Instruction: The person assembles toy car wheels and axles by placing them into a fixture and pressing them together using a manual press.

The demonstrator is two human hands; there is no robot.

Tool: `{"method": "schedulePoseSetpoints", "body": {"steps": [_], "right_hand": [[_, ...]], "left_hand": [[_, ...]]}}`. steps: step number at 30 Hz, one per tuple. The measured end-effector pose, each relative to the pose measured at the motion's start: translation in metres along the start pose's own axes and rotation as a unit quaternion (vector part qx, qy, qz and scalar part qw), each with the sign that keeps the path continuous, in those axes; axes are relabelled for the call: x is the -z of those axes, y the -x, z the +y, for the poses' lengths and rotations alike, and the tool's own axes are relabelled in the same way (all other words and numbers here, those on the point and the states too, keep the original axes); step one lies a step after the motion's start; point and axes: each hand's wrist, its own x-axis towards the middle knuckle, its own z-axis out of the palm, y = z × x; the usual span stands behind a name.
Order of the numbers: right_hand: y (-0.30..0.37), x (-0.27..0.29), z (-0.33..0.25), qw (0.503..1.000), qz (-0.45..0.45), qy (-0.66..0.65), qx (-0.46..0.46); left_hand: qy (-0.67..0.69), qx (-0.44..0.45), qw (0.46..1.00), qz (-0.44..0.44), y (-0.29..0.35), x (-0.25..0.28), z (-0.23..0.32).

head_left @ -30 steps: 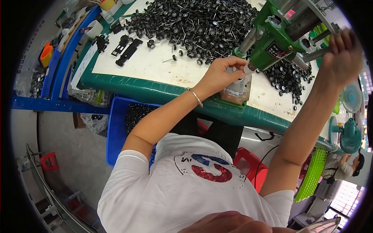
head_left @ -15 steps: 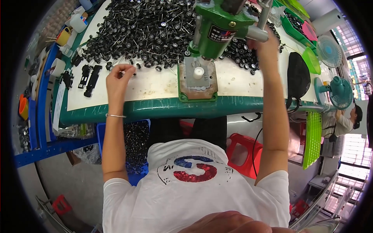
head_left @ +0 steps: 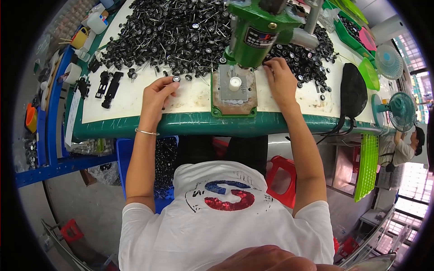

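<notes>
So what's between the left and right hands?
In the head view, from left hand to right hand: a small black wheel on white board, then the green press base bearing a gray plate and white round fixture.

Left of centre in the frame, a black wheel [head_left: 176,78] was pinched by the left grip [head_left: 157,95]. Near centre, the right grip [head_left: 282,85] was poised beside the green press [head_left: 251,44]. Wheeled axles [head_left: 181,29] were heaped at upper centre.
</notes>
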Motion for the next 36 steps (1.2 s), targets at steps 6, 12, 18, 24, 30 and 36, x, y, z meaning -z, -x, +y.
{"method": "schedulePoseSetpoints", "body": {"steps": [6, 12, 18, 24, 30, 36], "right_hand": [[0.003, 0.013, -0.042, 0.897, -0.014, -0.42, -0.138], [0.009, -0.003, -0.068, 0.931, -0.088, -0.349, -0.065], [0.014, 0.005, -0.086, 0.973, -0.01, -0.226, 0.055], [0.009, 0.023, -0.083, 0.983, -0.061, -0.128, 0.115], [0.016, 0.012, -0.075, 0.961, -0.106, -0.255, -0.004], [0.014, 0.017, -0.062, 0.959, -0.027, -0.28, 0.024]], "left_hand": [[0.168, 0.025, 0.98, -0.105, 0.003, -0.039, 0.018], [0.143, -0.008, 0.983, -0.114, 0.01, -0.074, 0.034], [0.119, -0.018, 0.983, -0.135, 0.011, -0.083, 0.036], [0.049, -0.095, 0.983, -0.151, 0.017, -0.087, 0.055], [0.039, -0.143, 0.973, -0.176, 0.012, -0.095, 0.051], [0.018, -0.164, 0.97, -0.179, 0.015, -0.107, 0.059]]}}
